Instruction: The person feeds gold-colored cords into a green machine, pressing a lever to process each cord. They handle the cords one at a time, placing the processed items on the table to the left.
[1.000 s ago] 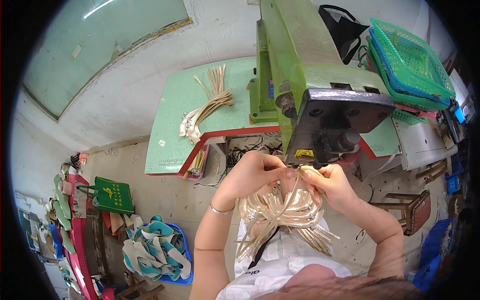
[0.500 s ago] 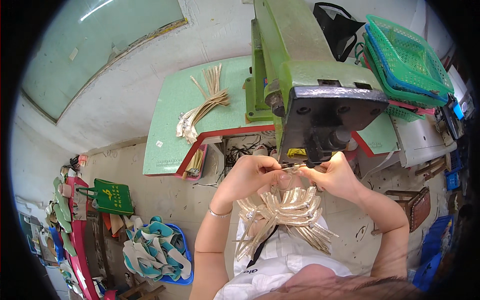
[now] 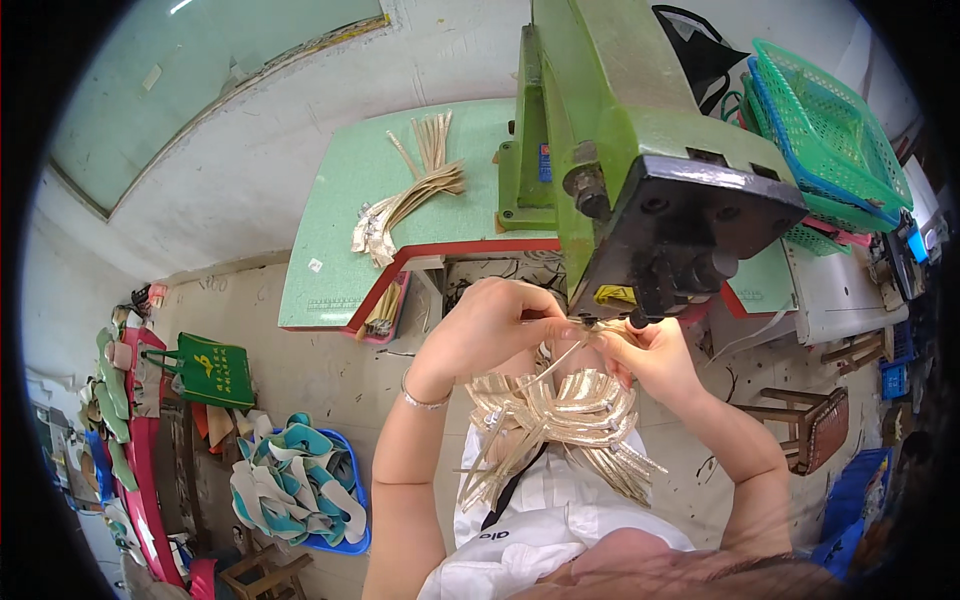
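Below the black head of a green machine, my two hands meet with their fingertips almost touching. Thumb and fingers of my left hand pinch a thin pale-gold strap, which slants down toward my lap. My right hand is closed at the same spot, its thumb and fingers pressed together by the strap's upper end. Fingers and machine partly cover that end. Across my lap lies a loose bunch of shiny gold straps, spread in several directions, with small silvery parts among them.
Another bundle of gold straps lies on the green tabletop, which has a red edge. A blue basin with teal and white pieces is on the floor at left. Stacked plastic baskets stand at right, above a wooden stool.
The view has shifted slightly. A strap now shows slanting from my fingers toward my lap. Both hands stay together under the machine head, with small finger movements.
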`<action>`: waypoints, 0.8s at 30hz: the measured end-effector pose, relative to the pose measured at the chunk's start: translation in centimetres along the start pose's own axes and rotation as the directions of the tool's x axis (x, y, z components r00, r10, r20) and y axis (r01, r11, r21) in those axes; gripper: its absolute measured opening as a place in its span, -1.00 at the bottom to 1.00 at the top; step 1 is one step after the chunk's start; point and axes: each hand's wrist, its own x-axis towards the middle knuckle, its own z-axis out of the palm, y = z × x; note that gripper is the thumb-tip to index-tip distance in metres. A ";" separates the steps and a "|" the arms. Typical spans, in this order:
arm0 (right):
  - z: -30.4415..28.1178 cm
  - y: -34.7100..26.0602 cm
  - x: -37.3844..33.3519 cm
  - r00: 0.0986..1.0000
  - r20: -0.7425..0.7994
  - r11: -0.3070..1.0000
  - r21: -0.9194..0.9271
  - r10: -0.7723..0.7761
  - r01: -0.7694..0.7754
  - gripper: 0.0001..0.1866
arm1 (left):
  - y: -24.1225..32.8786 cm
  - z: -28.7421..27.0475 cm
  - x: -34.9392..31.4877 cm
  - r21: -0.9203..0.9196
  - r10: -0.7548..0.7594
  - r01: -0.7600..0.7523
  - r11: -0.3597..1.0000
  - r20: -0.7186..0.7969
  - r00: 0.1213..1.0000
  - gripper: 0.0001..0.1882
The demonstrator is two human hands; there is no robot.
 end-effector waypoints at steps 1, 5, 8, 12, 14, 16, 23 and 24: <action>-0.3 -0.1 0.0 1.000 -0.007 0.999 -0.046 0.004 -0.004 -0.80 | 0.0 0.0 0.1 -0.019 -0.015 0.015 1.000 0.016 1.000 -0.81; -0.9 -3.0 0.2 1.000 0.001 0.943 -0.334 0.006 -0.006 -0.76 | -2.8 1.3 0.2 -0.074 0.155 -0.156 0.985 -0.012 0.988 -0.82; -1.3 -2.2 1.2 0.945 0.041 0.862 -0.400 -0.324 0.313 -0.74 | -3.5 2.2 0.6 -0.115 0.209 -0.210 0.971 -0.020 0.978 -0.84; -1.3 -3.6 1.7 0.931 0.088 0.817 -0.455 -0.355 0.354 -0.73 | -3.4 3.0 0.5 -0.277 0.146 -0.124 0.953 0.059 0.988 -0.85; -1.2 -6.8 1.5 0.995 0.100 0.829 -0.558 0.016 0.042 -0.73 | -3.4 3.4 0.3 -0.412 0.102 -0.059 0.909 0.083 0.991 -0.85; -1.6 -8.2 1.4 0.951 0.108 0.782 -0.600 0.290 -0.171 -0.73 | -3.2 4.2 0.1 -0.576 0.046 0.015 0.818 0.092 0.995 -0.83; -4.5 -4.7 0.4 0.938 0.261 0.941 -0.304 0.229 -0.146 -0.69 | -4.2 6.9 -1.4 -0.738 -0.042 0.004 0.675 -0.033 0.999 -0.74; -4.3 -4.5 0.2 0.946 0.241 0.952 -0.266 0.217 -0.150 -0.69 | -4.2 7.3 -1.8 -0.780 -0.028 -0.041 0.624 -0.075 0.997 -0.73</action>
